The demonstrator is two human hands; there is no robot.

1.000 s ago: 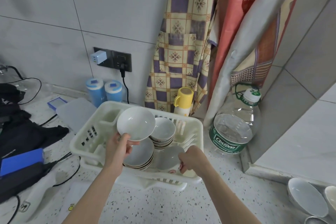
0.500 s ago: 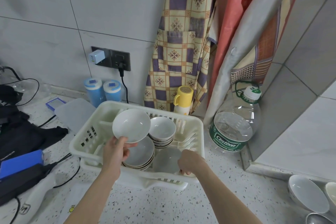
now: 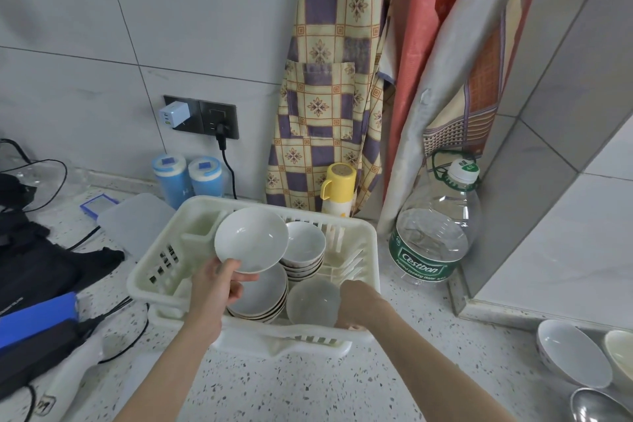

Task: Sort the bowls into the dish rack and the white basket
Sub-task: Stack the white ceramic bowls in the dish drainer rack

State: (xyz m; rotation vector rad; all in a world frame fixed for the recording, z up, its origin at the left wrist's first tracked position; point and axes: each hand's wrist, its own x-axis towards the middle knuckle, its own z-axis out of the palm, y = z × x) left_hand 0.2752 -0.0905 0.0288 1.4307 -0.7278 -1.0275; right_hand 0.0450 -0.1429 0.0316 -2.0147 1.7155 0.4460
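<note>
A cream plastic dish rack [image 3: 363,233] stands on the speckled counter. My left hand [image 3: 214,288] grips a white bowl [image 3: 251,238] by its near rim, tilted above the rack's middle. Under it lies a stack of shallow white plates or bowls [image 3: 263,295]. Behind that sits a stack of small deep bowls [image 3: 305,245]. My right hand [image 3: 358,303] holds a greyish bowl [image 3: 313,300] on edge inside the rack's front right part. More bowls [image 3: 572,356] lie at the lower right on the counter. I see no white basket.
A large water bottle [image 3: 433,233] stands right of the rack, a yellow flask [image 3: 337,190] behind it, two blue canisters [image 3: 186,178] at the wall. Black bags, cables and a blue box [image 3: 34,315] crowd the left. A metal spoon or ladle [image 3: 596,404] lies bottom right.
The bowl in my left hand has shifted slightly and tilted more toward me. My right hand has lowered the greyish bowl deeper into the rack's front right part.
</note>
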